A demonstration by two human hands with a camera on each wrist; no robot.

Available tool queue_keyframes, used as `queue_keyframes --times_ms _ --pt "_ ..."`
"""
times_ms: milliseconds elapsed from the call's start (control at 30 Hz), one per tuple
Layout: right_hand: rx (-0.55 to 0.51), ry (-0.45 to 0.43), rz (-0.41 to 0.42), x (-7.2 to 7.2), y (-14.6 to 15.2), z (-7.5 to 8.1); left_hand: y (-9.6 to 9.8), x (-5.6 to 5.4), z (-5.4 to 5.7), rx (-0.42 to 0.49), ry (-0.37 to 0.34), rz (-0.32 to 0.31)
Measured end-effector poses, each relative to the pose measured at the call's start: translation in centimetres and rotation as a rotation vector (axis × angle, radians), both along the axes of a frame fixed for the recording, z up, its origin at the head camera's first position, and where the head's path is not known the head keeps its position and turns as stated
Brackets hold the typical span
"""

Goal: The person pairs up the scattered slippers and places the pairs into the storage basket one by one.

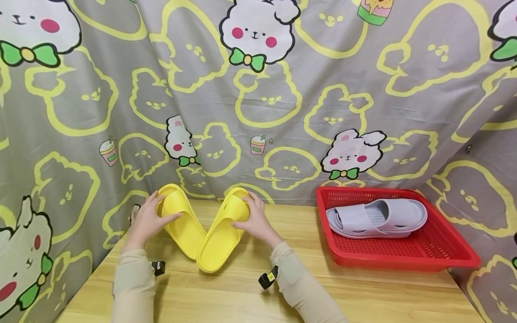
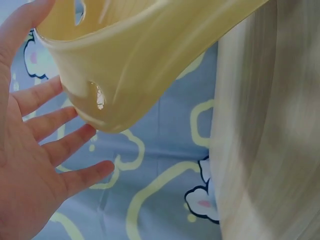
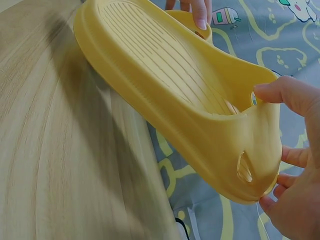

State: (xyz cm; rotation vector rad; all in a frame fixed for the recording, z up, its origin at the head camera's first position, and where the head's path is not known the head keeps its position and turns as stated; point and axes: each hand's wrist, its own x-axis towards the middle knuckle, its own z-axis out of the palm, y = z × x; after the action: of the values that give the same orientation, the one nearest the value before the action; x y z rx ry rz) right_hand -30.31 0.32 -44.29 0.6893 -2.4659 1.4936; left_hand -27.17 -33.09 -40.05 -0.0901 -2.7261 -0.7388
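Two yellow slippers stand over the wooden table, heels together and toes spread apart in a V. My left hand (image 1: 148, 220) grips the left yellow slipper (image 1: 185, 233) near its toe strap, thumb on the strap and fingers along the outer side. On the other one, the right yellow slipper (image 1: 220, 244), my right hand (image 1: 258, 222) pinches the strap with the thumb at its opening and the fingers round the toe. Its heel overlaps the left slipper's heel in the head view. In the right wrist view its ribbed footbed (image 3: 155, 60) is seen above a shadow on the wood.
A red plastic basket (image 1: 444, 251) stands at the right of the wooden table (image 1: 210, 296), with grey slippers (image 1: 375, 217) lying in it. A printed grey curtain (image 1: 282, 103) hangs behind and at both sides. Black straps (image 1: 267, 279) sit at the wrists.
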Motion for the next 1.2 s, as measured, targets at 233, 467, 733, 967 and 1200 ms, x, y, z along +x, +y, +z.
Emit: queue_keyframes --times_ms 233,467,733,967,1200 --pt "-0.044 0.007 -0.036 0.1 0.5 -0.3 0.5 0.3 -0.6 0.066 0.004 0.018" --pt "-0.090 -0.036 -0.073 0.6 1.0 0.1 0.7 0.4 -1.4 0.113 0.022 0.037" --pt "-0.127 -0.039 -0.135 0.7 1.5 0.0 1.0 0.3 -2.0 0.167 0.039 0.062" --pt "-0.160 -0.013 -0.197 0.6 1.8 -0.4 1.3 0.2 -2.6 0.192 0.054 0.137" --pt "-0.205 0.006 -0.279 0.7 1.7 -0.7 1.8 0.2 -3.0 0.194 0.069 0.212"
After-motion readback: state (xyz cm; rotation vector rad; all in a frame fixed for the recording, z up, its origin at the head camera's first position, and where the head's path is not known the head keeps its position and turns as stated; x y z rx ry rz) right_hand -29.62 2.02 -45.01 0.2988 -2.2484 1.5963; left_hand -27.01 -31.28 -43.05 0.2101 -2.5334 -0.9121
